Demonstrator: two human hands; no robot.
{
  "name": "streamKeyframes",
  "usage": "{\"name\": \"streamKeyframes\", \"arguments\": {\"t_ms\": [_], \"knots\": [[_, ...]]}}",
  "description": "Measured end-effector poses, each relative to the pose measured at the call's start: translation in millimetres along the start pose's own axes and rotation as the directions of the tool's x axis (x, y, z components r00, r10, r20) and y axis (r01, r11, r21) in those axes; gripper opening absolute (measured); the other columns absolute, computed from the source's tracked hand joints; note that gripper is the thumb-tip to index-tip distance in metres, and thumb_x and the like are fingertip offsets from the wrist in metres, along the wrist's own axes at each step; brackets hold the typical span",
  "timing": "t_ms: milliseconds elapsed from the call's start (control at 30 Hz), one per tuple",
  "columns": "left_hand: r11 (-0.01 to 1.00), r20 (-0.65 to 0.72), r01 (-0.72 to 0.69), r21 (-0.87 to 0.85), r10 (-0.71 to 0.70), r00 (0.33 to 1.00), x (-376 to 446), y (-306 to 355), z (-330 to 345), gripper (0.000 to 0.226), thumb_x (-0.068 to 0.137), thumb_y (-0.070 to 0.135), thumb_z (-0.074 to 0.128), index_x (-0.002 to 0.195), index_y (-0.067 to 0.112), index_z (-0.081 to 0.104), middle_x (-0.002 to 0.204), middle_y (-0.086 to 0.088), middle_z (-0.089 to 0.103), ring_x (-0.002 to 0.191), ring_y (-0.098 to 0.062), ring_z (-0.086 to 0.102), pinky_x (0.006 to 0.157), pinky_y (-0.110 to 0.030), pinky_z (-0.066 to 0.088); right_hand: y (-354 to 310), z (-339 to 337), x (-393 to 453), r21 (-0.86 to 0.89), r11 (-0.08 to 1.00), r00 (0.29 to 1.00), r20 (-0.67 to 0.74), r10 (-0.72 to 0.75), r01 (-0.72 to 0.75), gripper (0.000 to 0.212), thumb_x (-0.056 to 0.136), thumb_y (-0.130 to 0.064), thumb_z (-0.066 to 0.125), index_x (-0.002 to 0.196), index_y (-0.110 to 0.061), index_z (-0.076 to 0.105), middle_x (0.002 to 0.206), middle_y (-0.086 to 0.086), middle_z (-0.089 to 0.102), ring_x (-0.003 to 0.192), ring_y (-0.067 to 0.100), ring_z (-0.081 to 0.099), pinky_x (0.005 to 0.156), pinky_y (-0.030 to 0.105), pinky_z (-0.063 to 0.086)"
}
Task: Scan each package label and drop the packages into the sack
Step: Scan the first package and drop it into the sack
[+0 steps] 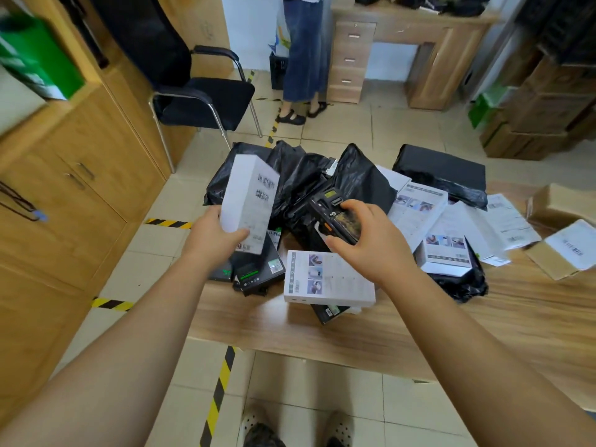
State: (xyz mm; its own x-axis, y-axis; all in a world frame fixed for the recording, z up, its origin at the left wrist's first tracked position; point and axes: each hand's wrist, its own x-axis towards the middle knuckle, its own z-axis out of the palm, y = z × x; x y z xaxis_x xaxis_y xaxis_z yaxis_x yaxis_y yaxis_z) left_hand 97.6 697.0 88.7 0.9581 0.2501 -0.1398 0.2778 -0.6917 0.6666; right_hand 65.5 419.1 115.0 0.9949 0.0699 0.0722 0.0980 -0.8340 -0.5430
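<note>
A white box (248, 201) is gripped by the left hand (214, 235), label turned toward the scanner (332, 214). The scanner is clasped in the right hand (361, 240), aimed across for a reading.

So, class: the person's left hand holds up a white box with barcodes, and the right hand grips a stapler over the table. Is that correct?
Not quite. The head view shows the right hand gripping a handheld barcode scanner, not a stapler. The rest holds: the left hand holds up the white box with barcodes, over the table.

barcodes on white box (250, 201), print too blurred to read (all labels alike)
</note>
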Motion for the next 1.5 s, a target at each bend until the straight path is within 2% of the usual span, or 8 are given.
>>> {"name": "streamKeyframes", "arguments": {"t_ms": [167, 300, 533, 633, 967, 1133, 1267, 1500], "knots": [[0.919, -0.102, -0.099, -0.381, 0.065, 0.993, -1.2, 45.8, -26.7, 0.055, 0.078, 0.018, 0.083, 0.122, 0.018, 0.05, 0.12, 0.002, 0.062, 0.107, -0.018, 0.06, 0.091, -0.037, 0.051, -21.0, -45.0, 16.3, 0.045, 0.996, 0.992, -0.105, -0.071, 0.076, 0.06, 0.082, -0.052, 0.069, 0.134, -0.036, 0.045, 0.127, -0.006, 0.053, 0.113, 0.014, 0.052, 0.082, 0.029, 0.042], [0.846, -0.136, -0.155, -0.51, 0.098, 0.986, 3.6, 75.9, -48.1, 0.055, 0.078, 0.019, 0.084, 0.119, 0.023, 0.049, 0.12, 0.004, 0.063, 0.108, -0.017, 0.063, 0.087, -0.044, 0.057, -41.6, -84.5, 28.6, 0.063, 0.99, 0.976, -0.186, -0.114, 0.127, 0.059, 0.081, -0.049, 0.072, 0.133, -0.034, 0.049, 0.121, -0.002, 0.056, 0.11, 0.017, 0.053, 0.083, 0.026, 0.037], [0.792, -0.179, -0.221, -0.57, 0.143, 0.973, 8.3, 112.3, -65.7, 0.058, 0.081, 0.012, 0.08, 0.128, 0.016, 0.047, 0.117, -0.001, 0.064, 0.103, -0.017, 0.065, 0.078, -0.035, 0.058, -70.2, -131.2, 30.5, -0.039, 0.984, 0.976, -0.131, -0.177, 0.173, 0.06, 0.08, -0.055, 0.07, 0.132, -0.041, 0.043, 0.115, -0.008, 0.049, 0.103, 0.016, 0.053, 0.084, 0.034, 0.048], [0.799, -0.17, -0.221, -0.559, 0.15, 0.974, 11.8, 114.2, -68.0, 0.059, 0.08, 0.015, 0.081, 0.128, 0.019, 0.047, 0.114, 0.004, 0.065, 0.1, -0.013, 0.065, 0.086, -0.04, 0.057, -76.6, -138.8, 26.7, -0.085, 0.982, 0.981, -0.079, -0.177, 0.171, 0.058, 0.078, -0.057, 0.069, 0.128, -0.044, 0.043, 0.113, -0.006, 0.05, 0.099, 0.016, 0.054, 0.084, 0.038, 0.052], [0.803, -0.184, -0.241, -0.545, 0.166, 0.969, 16.3, 117.6, -69.4, 0.057, 0.083, 0.016, 0.079, 0.128, 0.021, 0.045, 0.116, 0.005, 0.061, 0.098, -0.006, 0.06, 0.078, -0.032, 0.058, -84.5, -151.9, 25.3, -0.131, 0.984, 0.989, 0.104, -0.107, 0.12, 0.055, 0.074, -0.057, 0.07, 0.123, -0.045, 0.046, 0.11, -0.005, 0.055, 0.094, 0.015, 0.055, 0.079, 0.036, 0.054], [0.798, -0.186, -0.25, -0.549, 0.174, 0.967, 20.4, 117.7, -67.8, 0.053, 0.083, 0.016, 0.079, 0.124, 0.024, 0.045, 0.116, 0.005, 0.061, 0.102, -0.008, 0.061, 0.068, -0.023, 0.054, -82.2, -154.5, 26.6, -0.106, 0.988, 0.991, 0.087, -0.106, 0.115, 0.056, 0.075, -0.055, 0.07, 0.125, -0.042, 0.047, 0.112, -0.004, 0.056, 0.093, 0.015, 0.056, 0.077, 0.034, 0.052], [0.79, -0.175, -0.241, -0.564, 0.171, 0.97, 22.5, 118.4, -65.7, 0.054, 0.086, 0.016, 0.076, 0.128, 0.023, 0.043, 0.121, 0.006, 0.061, 0.108, -0.012, 0.062, 0.077, -0.029, 0.056, -78.5, -156.5, 29.0, -0.084, 0.989, 0.991, 0.073, -0.117, 0.123, 0.057, 0.075, -0.055, 0.07, 0.125, -0.042, 0.047, 0.111, -0.005, 0.056, 0.093, 0.014, 0.057, 0.08, 0.037, 0.054], [0.755, -0.252, -0.204, -0.623, 0.053, 0.966, 19.2, 131.8, -70.5, 0.041, 0.092, 0.019, 0.066, 0.127, 0.015, 0.045, 0.12, -0.003, 0.063, 0.101, -0.017, 0.065, 0.07, -0.024, 0.05, -64.2, -155.5, 36.0, -0.023, 0.986, 0.978, -0.118, -0.17, 0.168, 0.058, 0.077, -0.053, 0.069, 0.129, -0.04, 0.046, 0.11, -0.008, 0.051, 0.096, 0.014, 0.053, 0.082, 0.038, 0.051]]}}
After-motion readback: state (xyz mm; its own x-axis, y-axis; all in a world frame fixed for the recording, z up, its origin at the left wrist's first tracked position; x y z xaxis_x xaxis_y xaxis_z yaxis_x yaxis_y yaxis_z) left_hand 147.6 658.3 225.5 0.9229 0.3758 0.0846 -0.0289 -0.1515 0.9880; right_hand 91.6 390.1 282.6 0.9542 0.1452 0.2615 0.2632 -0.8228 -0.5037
